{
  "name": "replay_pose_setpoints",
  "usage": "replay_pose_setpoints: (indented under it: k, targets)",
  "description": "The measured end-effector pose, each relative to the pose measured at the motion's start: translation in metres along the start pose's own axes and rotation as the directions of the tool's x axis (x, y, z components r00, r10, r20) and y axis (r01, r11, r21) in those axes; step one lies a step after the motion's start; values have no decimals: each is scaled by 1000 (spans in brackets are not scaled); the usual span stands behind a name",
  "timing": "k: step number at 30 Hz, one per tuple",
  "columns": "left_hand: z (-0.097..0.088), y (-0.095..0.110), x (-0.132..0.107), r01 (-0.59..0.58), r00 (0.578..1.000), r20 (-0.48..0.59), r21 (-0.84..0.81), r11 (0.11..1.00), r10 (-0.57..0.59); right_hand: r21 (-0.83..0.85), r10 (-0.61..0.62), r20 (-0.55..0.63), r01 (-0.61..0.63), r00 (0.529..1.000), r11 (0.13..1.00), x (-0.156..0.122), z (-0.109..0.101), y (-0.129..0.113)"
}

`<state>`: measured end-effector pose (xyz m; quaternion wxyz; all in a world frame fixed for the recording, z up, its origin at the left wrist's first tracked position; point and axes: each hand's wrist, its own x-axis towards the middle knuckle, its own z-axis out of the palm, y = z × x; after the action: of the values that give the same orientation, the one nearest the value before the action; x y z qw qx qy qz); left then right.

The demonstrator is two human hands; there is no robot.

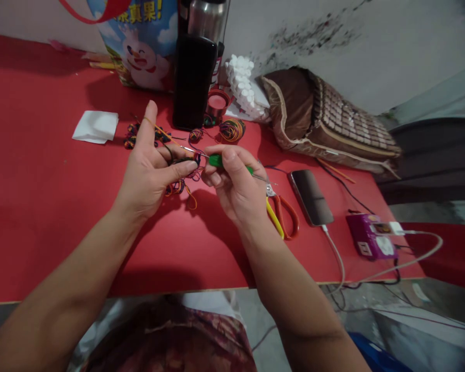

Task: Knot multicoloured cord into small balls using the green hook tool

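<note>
My right hand (238, 181) is closed around a green-handled crochet hook (216, 160), its thin metal tip pointing left. Pinched between thumb and fingers of my left hand (141, 173) is a small piece of dark multicoloured crochet work (197, 158), and the hook's tip meets it there. From my raised left index finger an orange-yellow strand of yarn (163, 132) runs down to the hook. Loose loops of the same yarn (178, 187) hang below the left hand. Behind that hand lies a dark, colourful crocheted piece (130, 135), partly hidden by the fingers.
Beyond the hands are a larger yarn ball (232, 129) and a smaller one (196, 135). Pliers (287, 217) with orange and yellow handles, a charging phone (312, 197) and a purple socket box (372, 237) lie rightward. A black phone (194, 82) stands upright; white tissue (96, 126) lies left.
</note>
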<state>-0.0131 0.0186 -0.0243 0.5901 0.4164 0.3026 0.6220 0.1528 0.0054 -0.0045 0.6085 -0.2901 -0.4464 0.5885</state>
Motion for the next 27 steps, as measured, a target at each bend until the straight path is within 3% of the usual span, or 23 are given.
replay_pose_setpoints:
  k: [6,10,14,17,20,23,27]
  targets:
    - [1,-1,-1,-30,999,-20,32,999,31,-127,7,-48,-13,999,992,1,-1,6]
    - [7,6,-7,-5,1000,-24,133,991,8,-276,-88,-27,77,996,958,-4,1,8]
    - [12,7,-12,-6,999,-33,131,991,10,-546,-279,9,239,960,803,-14,7,5]
    - [8,6,-11,109,994,-24,50,993,-108,-631,-328,49,284,943,722,-20,10,2]
    - [0,4,-7,190,981,44,-10,982,-189,-605,-332,78,309,940,734,-21,9,-1]
    - [-8,6,-2,179,982,64,-50,983,-176,-512,-322,82,317,943,798,-17,6,-3]
    - [-5,21,-3,230,970,95,-44,972,-225,-502,-267,75,268,961,823,-12,1,0]
